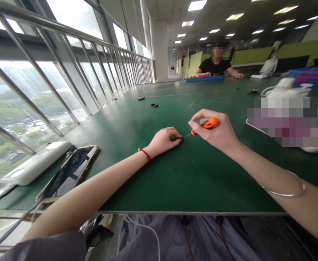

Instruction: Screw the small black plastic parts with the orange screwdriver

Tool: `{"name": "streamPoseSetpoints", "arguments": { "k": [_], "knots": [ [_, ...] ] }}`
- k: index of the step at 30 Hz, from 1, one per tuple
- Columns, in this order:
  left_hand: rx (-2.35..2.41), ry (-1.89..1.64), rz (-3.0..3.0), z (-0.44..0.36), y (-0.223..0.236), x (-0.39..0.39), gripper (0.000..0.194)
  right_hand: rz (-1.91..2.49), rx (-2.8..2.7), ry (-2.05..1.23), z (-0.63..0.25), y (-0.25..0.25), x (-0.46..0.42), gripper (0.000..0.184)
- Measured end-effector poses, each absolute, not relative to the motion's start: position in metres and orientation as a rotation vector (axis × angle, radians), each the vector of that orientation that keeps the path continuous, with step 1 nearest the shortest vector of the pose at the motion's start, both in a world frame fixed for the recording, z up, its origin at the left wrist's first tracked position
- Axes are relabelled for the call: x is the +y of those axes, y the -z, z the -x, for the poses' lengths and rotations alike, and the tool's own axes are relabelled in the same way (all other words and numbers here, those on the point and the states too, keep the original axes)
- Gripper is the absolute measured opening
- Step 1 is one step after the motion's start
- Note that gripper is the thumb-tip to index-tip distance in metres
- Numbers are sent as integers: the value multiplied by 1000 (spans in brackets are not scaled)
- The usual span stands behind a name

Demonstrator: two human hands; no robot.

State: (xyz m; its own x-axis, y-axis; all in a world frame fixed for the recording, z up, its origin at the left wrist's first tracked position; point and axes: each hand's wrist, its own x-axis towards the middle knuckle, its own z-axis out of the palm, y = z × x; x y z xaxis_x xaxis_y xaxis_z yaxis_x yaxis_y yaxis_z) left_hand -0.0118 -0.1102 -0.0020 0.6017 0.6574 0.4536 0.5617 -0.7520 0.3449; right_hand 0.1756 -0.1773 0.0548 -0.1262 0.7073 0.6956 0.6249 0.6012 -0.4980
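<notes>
My left hand (pixel 165 140) rests on the green tabletop, fingers closed on a small black part (pixel 177 138). What kind of part it is, I cannot make out. In my right hand (pixel 216 132) is a screwdriver (pixel 209 123) with an orange and black handle, gripped between thumb and fingers. Its thin metal shaft slants down to the left, and the tip meets or nearly meets the black part at my left fingertips.
Small black pieces (pixel 154 105) lie farther up the green table (pixel 159 181). At left are a phone (pixel 69 174) and a white device (pixel 39 163) beside metal railings. A blue tray (pixel 204 78) stands before a seated person (pixel 216 67). A pixelated item (pixel 289 123) is at right.
</notes>
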Motion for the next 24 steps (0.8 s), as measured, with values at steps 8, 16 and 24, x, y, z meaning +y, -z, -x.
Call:
{"name": "streamPoseSetpoints", "arguments": {
  "k": [8,16,24],
  "knots": [
    [1040,-848,-2701,11,-1,-114,16,1056,-1762,-71,-175,-54,-177,25],
    [1059,-852,-2723,11,-2,-115,15,1036,-1747,-63,-175,-54,-177,22],
    [1092,-834,-2697,11,-3,-116,15,1086,-1785,-81,-174,-54,-177,10]
  ]
}}
